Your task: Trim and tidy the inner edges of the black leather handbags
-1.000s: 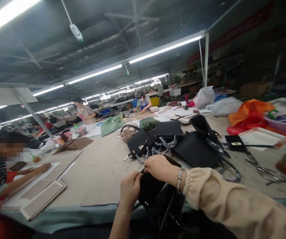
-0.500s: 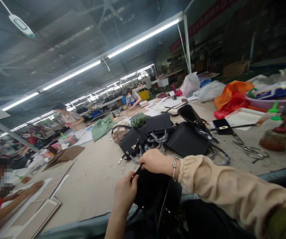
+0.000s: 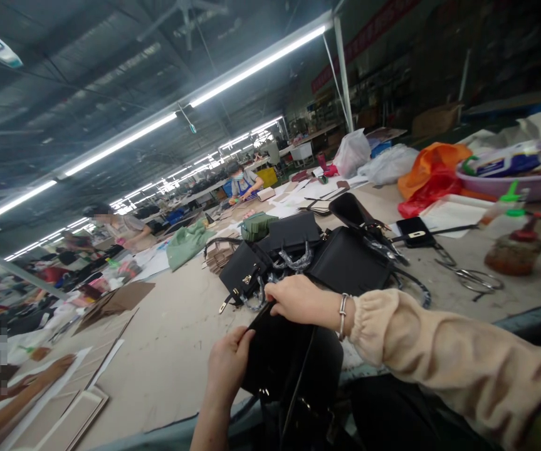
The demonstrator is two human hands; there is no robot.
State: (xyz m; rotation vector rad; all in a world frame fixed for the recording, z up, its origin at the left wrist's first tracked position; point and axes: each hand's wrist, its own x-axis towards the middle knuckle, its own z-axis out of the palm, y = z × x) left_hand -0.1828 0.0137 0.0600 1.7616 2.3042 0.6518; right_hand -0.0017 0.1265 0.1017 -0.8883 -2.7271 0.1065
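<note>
Black leather-like bag (image 3: 293, 357), gold-toned metal glinting low on it, upper edge pinched between both hands' fingers (image 3: 238, 333)

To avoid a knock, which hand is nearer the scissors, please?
Right. The right hand is left of the scissors; the left hand is farther left and lower in view.

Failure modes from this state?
Black bag: held by its upper edge between left hand and right hand, over the table edge; a slipped pinch might drop it.

Finished-looking bags sit close beyond the right hand; hardware could scuff them.

Scissors lie loose on the tabletop; a sleeve sweep might catch them.
</note>
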